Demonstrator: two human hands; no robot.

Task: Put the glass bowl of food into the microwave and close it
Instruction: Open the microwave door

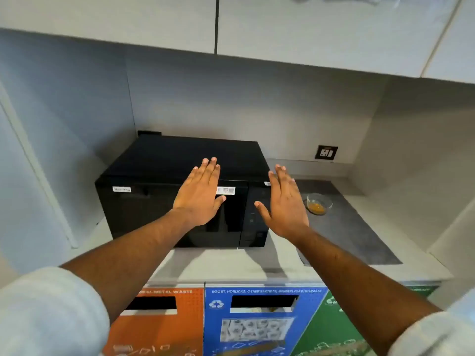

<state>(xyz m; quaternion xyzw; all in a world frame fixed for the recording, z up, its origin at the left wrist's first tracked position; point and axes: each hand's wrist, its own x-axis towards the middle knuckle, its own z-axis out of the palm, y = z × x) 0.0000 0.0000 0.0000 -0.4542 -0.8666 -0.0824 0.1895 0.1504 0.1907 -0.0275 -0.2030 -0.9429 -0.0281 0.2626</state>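
A black microwave (144, 211) stands on the counter with its door shut. To its right, a small glass bowl (319, 203) with orange-yellow food rests on a dark grey mat (359, 235). My left hand (199, 195) is held flat in front of the microwave door, fingers spread, holding nothing. Flat and empty too, my right hand (285, 204) hovers before the microwave's control panel, just left of the bowl and not touching it.
A wall socket (326, 152) sits behind the bowl. White upper cabinets (282, 29) hang overhead. Below the counter edge are orange (164, 327), blue (257, 327) and green (331, 330) waste bins with slots. Walls close in on the left and right.
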